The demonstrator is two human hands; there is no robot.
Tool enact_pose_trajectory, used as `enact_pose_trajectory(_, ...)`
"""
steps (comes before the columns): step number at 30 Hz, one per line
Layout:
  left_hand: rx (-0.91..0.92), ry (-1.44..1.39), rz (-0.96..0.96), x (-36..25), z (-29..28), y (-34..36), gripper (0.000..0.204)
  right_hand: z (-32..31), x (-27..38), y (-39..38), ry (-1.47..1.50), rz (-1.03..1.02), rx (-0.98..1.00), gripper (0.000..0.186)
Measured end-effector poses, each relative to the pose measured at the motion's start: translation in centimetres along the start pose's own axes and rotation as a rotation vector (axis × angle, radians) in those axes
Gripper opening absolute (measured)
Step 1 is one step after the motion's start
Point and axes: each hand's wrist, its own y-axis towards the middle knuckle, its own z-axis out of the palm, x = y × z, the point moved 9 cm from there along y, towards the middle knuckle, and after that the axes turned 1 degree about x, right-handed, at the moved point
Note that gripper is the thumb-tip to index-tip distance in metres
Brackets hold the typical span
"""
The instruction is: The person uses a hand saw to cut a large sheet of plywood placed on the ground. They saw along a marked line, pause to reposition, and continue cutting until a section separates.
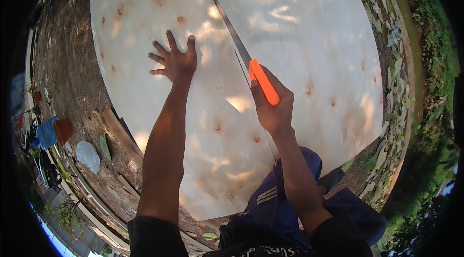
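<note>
A large pale plywood sheet (299, 29) with brown knots lies in front of me. My left hand (178, 59) presses flat on it with the fingers spread. To the right, my right hand (276, 107) is wrapped round the orange handle of a hand saw (264, 82). The long thin blade points away from me and slightly left, along a dark line across the sheet. Whether the teeth are in the wood along their whole length I cannot tell. My knee, in blue trousers (266, 199), rests at the sheet's near edge.
Bare soil with dry leaves borders the sheet on the left. A brown pot (63, 131), a blue cloth (47, 133) and a clear plastic bag (88, 156) lie there. Wooden strips sit by the left edge. Fallen leaves and green plants (430, 63) line the right side.
</note>
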Motion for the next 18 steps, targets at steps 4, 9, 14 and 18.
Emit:
enact_pose_trajectory(4,0.000,0.023,0.001,0.2,0.1,-0.5,0.094,-1.9,-0.1,-2.3,0.038,0.012,-0.008,0.033)
enact_pose_trajectory(9,0.021,-0.015,0.017,-3.0,0.4,-0.3,0.095,3.7,2.0,12.3,-0.110,-0.113,0.026,0.014)
enact_pose_trajectory(14,0.044,0.035,-0.029,0.4,0.1,-0.4,0.095,-0.8,-0.4,-2.1,-0.037,-0.072,0.012,0.041)
enact_pose_trajectory(18,0.038,0.034,-0.019,0.8,0.3,-0.9,0.095,-1.7,-0.6,-2.4,0.073,-0.055,-0.010,0.040)
